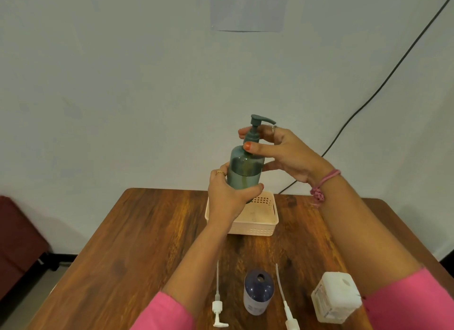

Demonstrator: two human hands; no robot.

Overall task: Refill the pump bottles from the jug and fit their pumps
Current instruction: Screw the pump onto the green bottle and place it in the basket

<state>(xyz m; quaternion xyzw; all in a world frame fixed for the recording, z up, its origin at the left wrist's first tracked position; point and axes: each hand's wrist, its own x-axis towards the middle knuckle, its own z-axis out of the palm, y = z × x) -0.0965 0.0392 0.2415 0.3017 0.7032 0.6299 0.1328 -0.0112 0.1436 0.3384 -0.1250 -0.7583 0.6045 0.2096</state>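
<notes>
L hand (227, 194) grips green bottle (244, 171) above basket (260, 225); R hand (277, 149) pinches its pump collar (251, 139).

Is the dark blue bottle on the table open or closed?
Open. The dark blue bottle shows a bare neck hole; white pumps lie beside it.

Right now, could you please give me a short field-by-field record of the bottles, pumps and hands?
green bottle: held up above the basket, pump on
left hand: grips the green bottle's lower body
right hand: pinches the green pump's collar
blue bottle: upright on the table, neck open, no pump
white pumps: two, lying either side of the blue bottle
jug: on the table, right of the blue bottle
</notes>
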